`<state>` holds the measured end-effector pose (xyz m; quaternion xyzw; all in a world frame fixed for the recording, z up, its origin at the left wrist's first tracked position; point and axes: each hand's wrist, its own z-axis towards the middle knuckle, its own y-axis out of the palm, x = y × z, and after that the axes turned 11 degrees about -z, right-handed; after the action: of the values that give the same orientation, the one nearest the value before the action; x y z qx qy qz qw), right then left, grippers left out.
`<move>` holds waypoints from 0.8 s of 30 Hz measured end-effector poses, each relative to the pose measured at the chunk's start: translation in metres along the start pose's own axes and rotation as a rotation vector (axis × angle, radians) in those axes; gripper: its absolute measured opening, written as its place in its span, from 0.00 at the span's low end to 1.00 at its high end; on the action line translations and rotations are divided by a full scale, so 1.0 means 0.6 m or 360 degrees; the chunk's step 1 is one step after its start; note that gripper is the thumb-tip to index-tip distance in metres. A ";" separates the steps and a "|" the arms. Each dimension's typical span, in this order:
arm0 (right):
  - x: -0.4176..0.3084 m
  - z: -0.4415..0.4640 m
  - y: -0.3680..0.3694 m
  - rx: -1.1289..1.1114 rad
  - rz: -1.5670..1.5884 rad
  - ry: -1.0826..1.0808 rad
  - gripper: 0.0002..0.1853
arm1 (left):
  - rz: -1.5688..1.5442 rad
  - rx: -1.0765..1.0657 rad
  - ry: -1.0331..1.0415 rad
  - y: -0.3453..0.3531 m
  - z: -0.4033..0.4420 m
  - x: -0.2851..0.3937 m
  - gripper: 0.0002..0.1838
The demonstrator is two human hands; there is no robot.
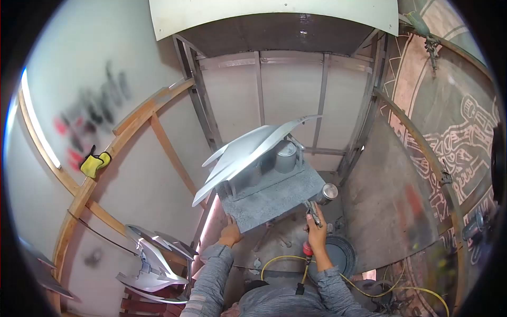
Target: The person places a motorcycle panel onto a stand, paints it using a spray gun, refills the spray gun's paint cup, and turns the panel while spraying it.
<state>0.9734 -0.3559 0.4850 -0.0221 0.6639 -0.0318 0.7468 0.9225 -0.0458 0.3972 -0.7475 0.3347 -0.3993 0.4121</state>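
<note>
My right hand [317, 232] is closed around the handle of a spray gun [312, 211], whose metal cup [329, 191] sits beside the board's right edge. A red-ended fitting [307, 248] joins the gun to a yellow hose [282, 258]. My left hand [229, 233] is closed at the near left corner of a grey, paint-covered board [264, 208], its fingertips partly hidden. On that board a silver-white fairing panel [248, 150] rests tilted over supports, and a paint-coated can [286, 157] stands under its right side.
Several more fairing panels [156, 264] sit low at the left. A yellow cloth [95, 164] hangs on the wooden rail [132, 124]. A dark bucket [338, 256] stands on the floor near my right arm. Another spray gun [430, 45] hangs at the upper right.
</note>
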 end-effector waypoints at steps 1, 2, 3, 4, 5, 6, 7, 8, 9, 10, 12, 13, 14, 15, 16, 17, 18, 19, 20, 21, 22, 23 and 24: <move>0.001 -0.001 -0.004 -0.0022 0.0004 0.0041 0.26 | -0.0048 0.0034 0.0019 0.007 0.004 -0.005 0.58; 0.001 -0.002 -0.007 -0.0045 0.0009 0.0083 0.27 | -0.0095 0.0068 0.0039 0.014 0.007 -0.010 0.58; 0.001 -0.003 -0.008 -0.0046 0.0010 0.0086 0.27 | -0.0094 0.0066 0.0036 0.013 0.005 -0.008 0.58; 0.000 -0.004 -0.010 -0.0040 0.0018 0.0076 0.27 | -0.0093 0.0074 0.0035 0.011 0.003 -0.006 0.58; 0.000 -0.005 -0.011 -0.0034 0.0026 0.0067 0.27 | -0.0092 0.0080 0.0035 0.010 0.002 -0.005 0.58; 0.001 -0.004 -0.013 -0.0034 0.0026 0.0072 0.27 | -0.0089 0.0075 0.0033 0.004 -0.001 -0.001 0.58; 0.002 -0.004 -0.014 -0.0034 0.0022 0.0071 0.27 | -0.0097 0.0044 0.0029 -0.004 -0.006 0.003 0.58; 0.003 -0.004 -0.015 -0.0034 0.0018 0.0071 0.27 | -0.0098 0.0025 0.0028 -0.008 -0.009 0.005 0.58; 0.004 -0.006 -0.016 -0.0030 0.0019 0.0077 0.27 | -0.0100 0.0006 0.0027 -0.010 -0.010 0.006 0.58; 0.004 -0.006 -0.017 -0.0027 0.0018 0.0061 0.27 | -0.0044 0.0004 0.0022 -0.010 -0.009 0.007 0.58; 0.004 -0.005 -0.017 -0.0017 0.0016 0.0040 0.27 | 0.0012 0.0004 0.0026 -0.004 0.002 0.003 0.58; 0.005 -0.006 -0.015 0.0007 0.0014 0.0013 0.27 | 0.0035 0.0016 0.0059 0.004 0.008 -0.004 0.59; 0.006 -0.005 -0.014 0.0030 0.0010 -0.0016 0.26 | 0.0044 0.0021 0.0077 0.011 0.015 -0.010 0.59; 0.009 -0.005 -0.015 0.0031 0.0008 -0.0017 0.26 | 0.0053 0.0027 0.0095 0.011 0.017 -0.011 0.59; 0.012 -0.005 -0.015 0.0025 0.0000 0.0001 0.26 | 0.0067 0.0034 0.0098 0.012 0.018 -0.013 0.59; 0.014 -0.006 -0.017 0.0018 -0.0008 0.0018 0.26 | 0.0072 0.0037 0.0101 0.013 0.019 -0.014 0.59; 0.014 -0.007 -0.019 0.0020 -0.0010 0.0018 0.26 | 0.0078 0.0039 0.0104 0.008 0.016 -0.009 0.59; 0.014 -0.009 -0.021 -0.0019 -0.0021 0.0051 0.27 | 0.0051 0.0032 0.0068 -0.001 0.008 -0.004 0.59; 0.012 -0.009 -0.024 -0.0057 -0.0031 0.0083 0.27 | 0.0037 0.0030 0.0053 -0.003 0.007 -0.001 0.59; 0.010 -0.010 -0.025 -0.0054 -0.0032 0.0079 0.27 | 0.0023 0.0029 0.0037 -0.003 0.008 0.000 0.59; 0.006 -0.010 -0.025 -0.0054 -0.0032 0.0082 0.27 | 0.0043 0.0036 0.0052 0.004 0.016 -0.007 0.59; 0.004 -0.010 -0.025 -0.0054 -0.0032 0.0085 0.27 | 0.0053 0.0040 0.0061 0.006 0.021 -0.012 0.60; 0.004 -0.009 -0.026 -0.0052 -0.0033 0.0082 0.27 | 0.0063 0.0044 0.0069 0.006 0.025 -0.015 0.60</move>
<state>0.9682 -0.3717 0.4834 -0.0403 0.6830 -0.0293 0.7287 0.9307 -0.0346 0.3861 -0.7260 0.3528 -0.4118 0.4230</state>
